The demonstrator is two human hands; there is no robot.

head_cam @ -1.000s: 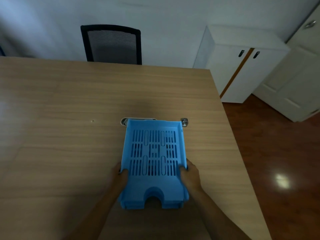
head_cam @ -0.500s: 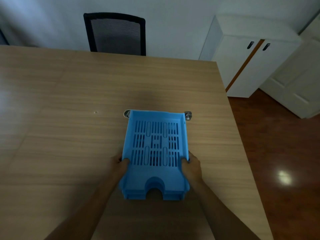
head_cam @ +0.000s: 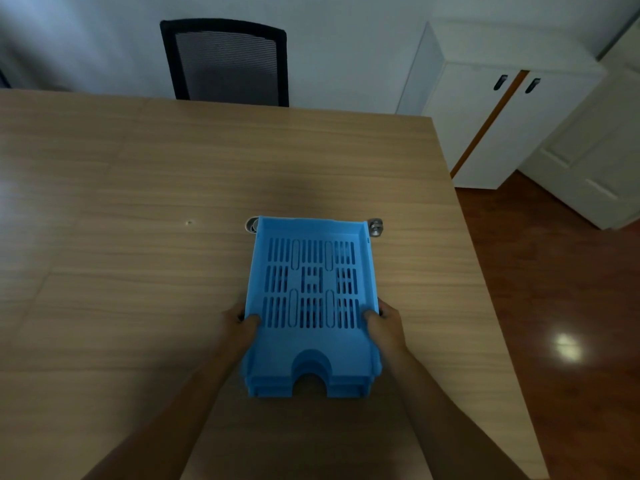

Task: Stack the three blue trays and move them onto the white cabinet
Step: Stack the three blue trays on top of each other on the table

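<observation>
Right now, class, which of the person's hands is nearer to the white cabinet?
Right. The right hand grips the blue trays' right side, facing the white cabinet beyond the table's far right corner; the left hand holds the opposite side.

The blue trays (head_cam: pixel 311 306) sit nested, so only the top one shows fully; the lower ones peek out as thin edges at the front. Their far end hides most of a metal part (head_cam: pixel 252 224) on the wooden table (head_cam: pixel 138 271). The fingers of the left hand (head_cam: pixel 240 325) and right hand (head_cam: pixel 384 327) go under the sides. The white cabinet (head_cam: pixel 485 126) is blurry.
</observation>
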